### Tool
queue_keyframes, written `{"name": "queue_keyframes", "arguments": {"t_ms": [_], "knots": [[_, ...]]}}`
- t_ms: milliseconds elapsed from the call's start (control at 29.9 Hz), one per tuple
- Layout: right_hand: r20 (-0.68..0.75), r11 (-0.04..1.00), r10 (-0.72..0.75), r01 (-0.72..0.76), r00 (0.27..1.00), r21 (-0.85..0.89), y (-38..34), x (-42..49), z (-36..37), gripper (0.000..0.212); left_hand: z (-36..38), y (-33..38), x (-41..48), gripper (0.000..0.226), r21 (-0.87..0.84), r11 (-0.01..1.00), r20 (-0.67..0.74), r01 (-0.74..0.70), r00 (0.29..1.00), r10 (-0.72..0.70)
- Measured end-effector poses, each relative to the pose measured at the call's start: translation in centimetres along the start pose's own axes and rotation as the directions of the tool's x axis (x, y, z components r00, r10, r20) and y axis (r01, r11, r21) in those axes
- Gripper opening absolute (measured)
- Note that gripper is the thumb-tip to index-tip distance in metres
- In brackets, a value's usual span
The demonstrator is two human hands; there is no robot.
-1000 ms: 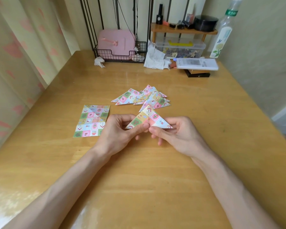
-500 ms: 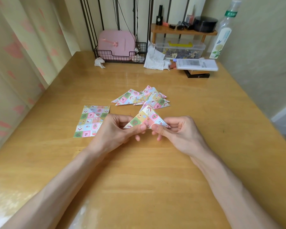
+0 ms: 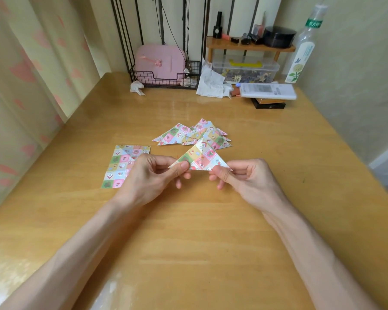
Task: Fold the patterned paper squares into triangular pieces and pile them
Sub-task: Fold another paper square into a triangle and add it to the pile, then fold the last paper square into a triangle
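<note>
Right now the thumb and forefinger of your left hand [image 3: 150, 179] pinch the lower left corner of the folded triangle [image 3: 203, 155], while the other fingers curl loosely underneath. Your right hand [image 3: 250, 180] does the same at the lower right corner: the thumb lies on the patterned face, the forefinger sits behind the paper, and the rest of the fingers tuck under. Between the two pinches you hold the triangle just above the table [image 3: 188, 242], long edge toward you and apex pointing away, with a crease running down from the apex.

Just beyond the apex, the pile of finished triangles [image 3: 184, 134] lies fanned out on the wood, the pieces overlapping. To the left of your left hand, the stack of flat squares [image 3: 118, 167] rests on the table, its near right part hidden by your knuckles.

Further back, against the wall, stand a wire basket [image 3: 166, 80] holding a pink case [image 3: 159, 61], a crumpled tissue [image 3: 137, 87], a clear plastic box [image 3: 244, 68] under a small wooden shelf [image 3: 249, 47], and a tall bottle [image 3: 305, 50]. A curtain [image 3: 20, 74] hangs along the left side.
</note>
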State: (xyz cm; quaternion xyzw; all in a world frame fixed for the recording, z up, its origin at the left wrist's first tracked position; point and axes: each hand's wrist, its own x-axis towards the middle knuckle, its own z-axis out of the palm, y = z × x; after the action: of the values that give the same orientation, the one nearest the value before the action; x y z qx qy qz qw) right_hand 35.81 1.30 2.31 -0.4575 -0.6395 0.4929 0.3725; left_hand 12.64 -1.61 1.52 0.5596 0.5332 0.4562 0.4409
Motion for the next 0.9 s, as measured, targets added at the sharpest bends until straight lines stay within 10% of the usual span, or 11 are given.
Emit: {"name": "queue_keyframes", "arguments": {"t_ms": [468, 602, 769, 903], "knots": [[-0.244, 0.989, 0.028, 0.008, 0.969, 0.145, 0.2, 0.8, 1.2, 0.009, -0.7, 0.2, -0.2, 0.023, 0.112, 0.993, -0.078, -0.024, 0.996, 0.033], [-0.341, 0.993, 0.035, 0.005, 0.939, 0.115, 0.4, 2.9, 1.9, 0.006, -2.6, -0.4, 0.3, 0.036, 0.23, 0.972, -0.294, -0.042, 0.949, 0.11], [-0.348, 0.997, -0.01, -0.017, 0.938, -0.076, 1.3, 6.1, 3.7, 0.008, -4.2, -0.4, 0.5, 0.015, 0.232, 0.966, -0.523, -0.114, 0.823, 0.222], [-0.41, 0.805, -0.194, -0.094, 0.891, -0.586, 1.6, 7.1, 5.1, 0.007, -4.6, -1.2, 0.7, 0.019, 0.27, 0.957, -0.539, -0.101, 0.808, 0.238]]}}
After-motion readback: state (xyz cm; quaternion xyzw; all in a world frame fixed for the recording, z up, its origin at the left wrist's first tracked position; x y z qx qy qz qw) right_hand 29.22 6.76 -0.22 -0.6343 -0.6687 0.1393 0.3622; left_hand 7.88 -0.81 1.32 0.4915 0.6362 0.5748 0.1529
